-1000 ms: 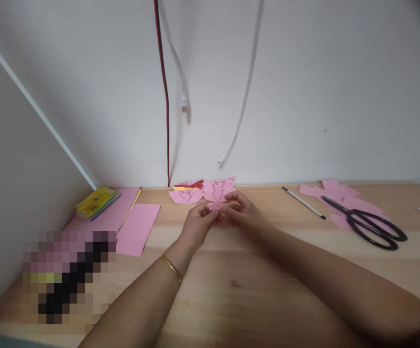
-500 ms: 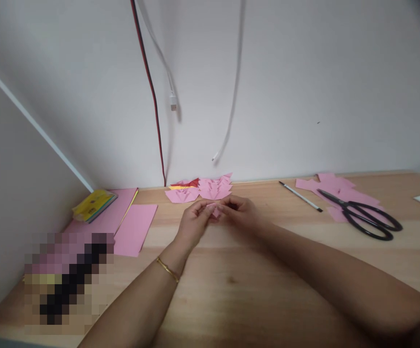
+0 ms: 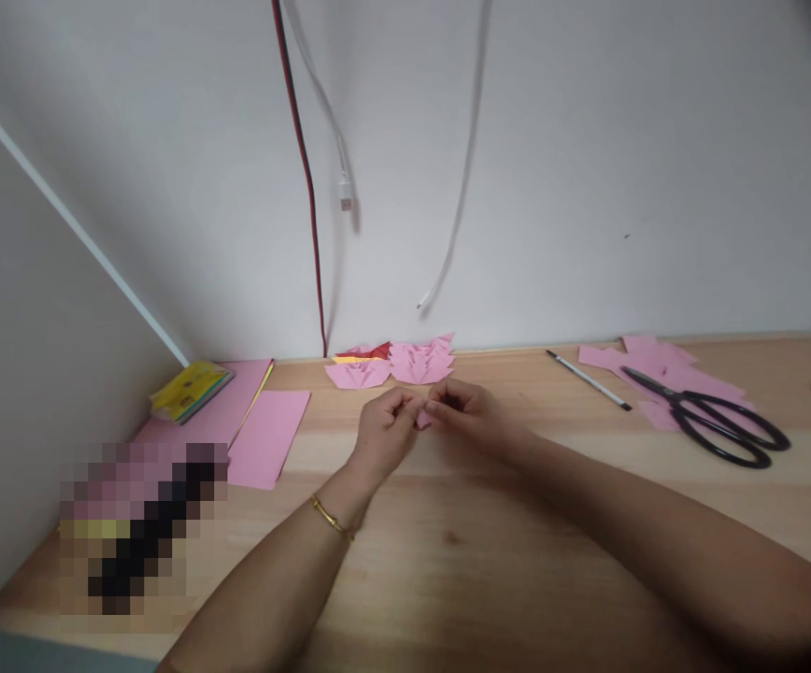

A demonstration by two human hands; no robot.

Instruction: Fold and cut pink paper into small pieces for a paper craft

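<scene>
Between my fingertips is a small pink piece of paper [image 3: 423, 421], mostly covered by the fingers. My left hand [image 3: 388, 432] pinches its left side, a gold bracelet on the wrist. From the right, my right hand [image 3: 472, 416] pinches the same paper, thumb close to the left thumb. Just beyond the hands, against the wall, lie folded pink paper pieces [image 3: 422, 361] in rows. Beside them on the left, more pink folds [image 3: 358, 376] have a red and yellow folded piece [image 3: 363, 353] on top.
At the right, black-handled scissors [image 3: 714, 416] lie partly on pink paper scraps [image 3: 664, 360], with a pen [image 3: 589, 379] nearby. Pink sheets [image 3: 276, 439] and a yellow packet [image 3: 191, 391] are at the left. Cables [image 3: 312, 206] hang down the wall. A patch at lower left is pixelated.
The view has shifted slightly, so everything sits a little further right. My fingers have drawn closer together over the pink paper, and less of it shows.
</scene>
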